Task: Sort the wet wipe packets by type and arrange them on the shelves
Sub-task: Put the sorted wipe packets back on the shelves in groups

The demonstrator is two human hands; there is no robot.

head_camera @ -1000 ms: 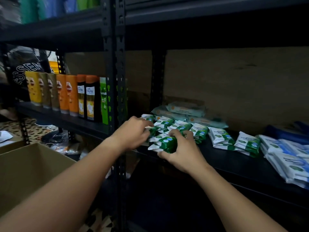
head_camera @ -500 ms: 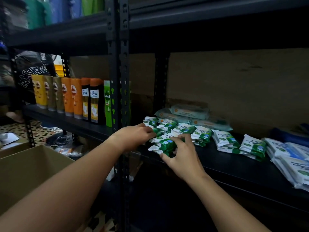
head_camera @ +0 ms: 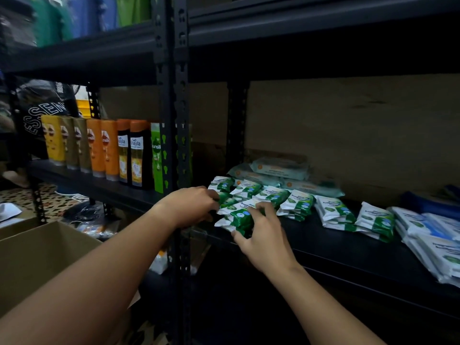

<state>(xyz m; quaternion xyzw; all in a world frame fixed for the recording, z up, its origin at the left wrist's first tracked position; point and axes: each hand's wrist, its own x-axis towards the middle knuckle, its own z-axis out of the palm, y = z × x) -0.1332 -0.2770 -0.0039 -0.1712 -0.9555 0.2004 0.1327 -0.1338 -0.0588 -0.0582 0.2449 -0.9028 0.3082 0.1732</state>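
The left hand (head_camera: 193,206) curls on the green wipe packets (head_camera: 240,215) at the shelf (head_camera: 323,247) front edge, seemingly gripping; the right hand (head_camera: 263,235) pinches that stack, fingers bent. Versus half a second ago, both hands barely shifted

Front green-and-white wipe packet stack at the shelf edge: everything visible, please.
The front packet stack is small soft plastic packs, white with green panels and a blue dot, piled slightly askew at the black shelf's front edge. The right hand grips its right end, fingers curled over the top; the left hand touches the left end.
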